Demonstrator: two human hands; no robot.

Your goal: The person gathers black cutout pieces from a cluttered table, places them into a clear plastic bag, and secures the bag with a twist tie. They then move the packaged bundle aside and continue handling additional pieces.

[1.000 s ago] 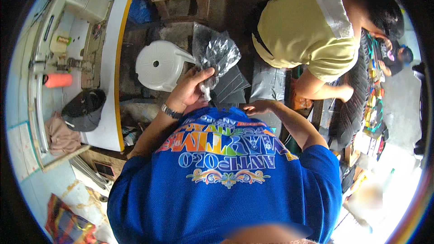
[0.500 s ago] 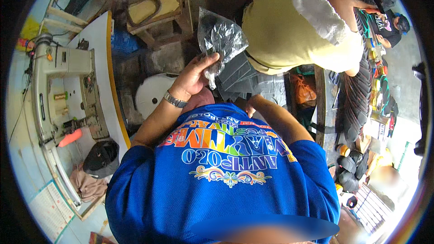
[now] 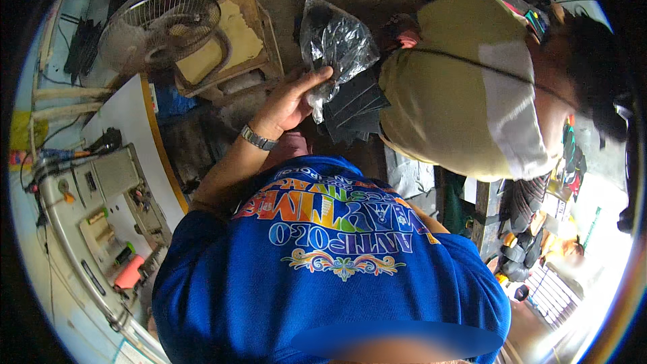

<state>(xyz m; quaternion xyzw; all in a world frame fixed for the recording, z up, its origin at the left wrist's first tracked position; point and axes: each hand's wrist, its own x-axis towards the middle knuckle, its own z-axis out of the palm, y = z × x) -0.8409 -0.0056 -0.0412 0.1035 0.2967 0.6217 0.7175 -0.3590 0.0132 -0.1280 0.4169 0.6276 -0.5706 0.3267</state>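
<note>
My left hand (image 3: 300,98) is closed around the gathered lower end of a clear plastic bag (image 3: 337,44), its thumb pressed on the film. Dark material shows through the plastic. Just beyond this hand is a fanned stack of flat black pieces (image 3: 354,113), partly covered by the bag; what supports it cannot be made out. Of my right arm only a strip of forearm shows beside the blue shirt (image 3: 350,310). The right hand itself is hidden behind my body.
Another person in a pale yellow shirt (image 3: 451,87) bends close on the right. A sewing machine (image 3: 101,195) stands on a white table (image 3: 125,121) at left. A fan (image 3: 162,27) and a wooden stool (image 3: 246,34) are farther ahead. Dark caps (image 3: 515,259) lie at right.
The view has shifted, bringing the fan and sewing machine into different places. My right hand has gone out of sight behind my body. The left hand still grips the bag.
</note>
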